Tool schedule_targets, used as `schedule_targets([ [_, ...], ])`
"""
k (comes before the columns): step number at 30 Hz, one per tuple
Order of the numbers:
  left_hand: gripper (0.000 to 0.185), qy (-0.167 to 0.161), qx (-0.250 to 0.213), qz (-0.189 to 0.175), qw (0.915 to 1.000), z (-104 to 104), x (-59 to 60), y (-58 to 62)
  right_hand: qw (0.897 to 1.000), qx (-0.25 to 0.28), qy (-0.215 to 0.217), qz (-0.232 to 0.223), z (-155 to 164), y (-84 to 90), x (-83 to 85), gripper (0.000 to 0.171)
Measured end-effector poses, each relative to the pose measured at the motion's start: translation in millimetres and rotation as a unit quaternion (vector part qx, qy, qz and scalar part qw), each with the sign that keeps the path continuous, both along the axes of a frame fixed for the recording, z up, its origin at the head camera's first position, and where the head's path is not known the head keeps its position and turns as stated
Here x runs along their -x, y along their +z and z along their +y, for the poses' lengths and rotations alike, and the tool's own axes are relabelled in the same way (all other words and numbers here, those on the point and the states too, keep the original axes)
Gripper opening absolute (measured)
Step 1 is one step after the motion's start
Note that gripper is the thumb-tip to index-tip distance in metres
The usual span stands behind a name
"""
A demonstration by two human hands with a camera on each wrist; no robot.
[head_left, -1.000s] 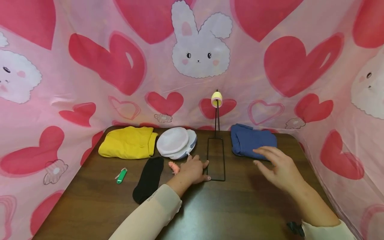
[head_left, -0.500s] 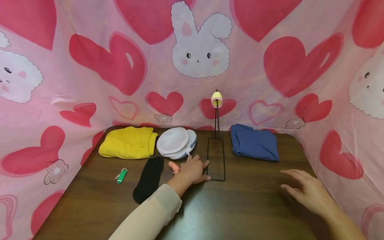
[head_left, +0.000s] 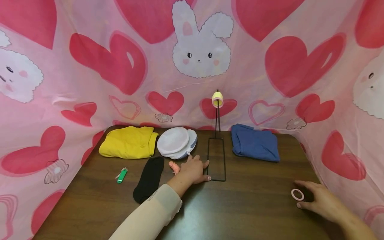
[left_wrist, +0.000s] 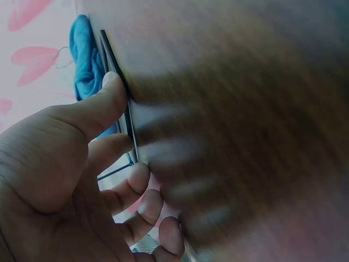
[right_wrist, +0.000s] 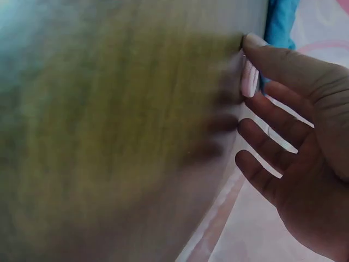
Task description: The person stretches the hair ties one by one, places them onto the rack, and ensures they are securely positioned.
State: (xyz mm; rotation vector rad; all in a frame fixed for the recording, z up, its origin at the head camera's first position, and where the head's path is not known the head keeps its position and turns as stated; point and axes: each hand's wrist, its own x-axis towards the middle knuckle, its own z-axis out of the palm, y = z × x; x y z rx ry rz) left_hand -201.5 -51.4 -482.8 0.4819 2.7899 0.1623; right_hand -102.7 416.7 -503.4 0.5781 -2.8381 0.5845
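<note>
My left hand (head_left: pixel 193 170) rests at the left edge of a black wire stand's base (head_left: pixel 224 160). In the left wrist view its thumb lies along the wire, and the fingertips come down on the table beside it. From the stand's upper arm hangs a yellow piece with a pink rim (head_left: pixel 217 98). At the right, my right hand (head_left: pixel 325 201) reaches around a small pink ring (head_left: pixel 297 194), thumb and index finger spread on either side of it. The right wrist view shows the ring (right_wrist: pixel 250 79) edge-on just below the thumb tip, with the other fingers loosely extended.
Behind the hands lie a folded yellow cloth (head_left: pixel 129 142), round white fabric pouches (head_left: pixel 173 141) and a folded blue cloth (head_left: pixel 255 143). Left of my left arm are a black sock (head_left: pixel 149 180), a small coral-coloured figure (head_left: pixel 174 167) and a small green-handled tool (head_left: pixel 121 176). Printed pink fabric surrounds the table.
My right hand has moved from beside the blue cloth toward the front right, and the pink ring now shows between its thumb and index finger. The left hand and stand stay put.
</note>
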Motion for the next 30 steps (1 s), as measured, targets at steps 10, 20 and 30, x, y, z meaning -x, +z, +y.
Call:
schedule_targets([
  [10,0.075,-0.003,-0.002,0.002,1.0000,0,0.0,1.1,0.999,-0.049,-0.016,-0.002,-11,8.3,2.6,0.038],
  [20,0.074,-0.003,-0.002,-0.006,1.0000,0,-1.7,1.4,0.997,-0.018,0.029,0.064,-45,24.6,16.3,0.036],
  [30,0.075,-0.004,0.004,-0.008,1.0000,-1,-0.2,0.8,0.990,0.036,0.091,0.098,-97,57.6,40.6,0.039],
])
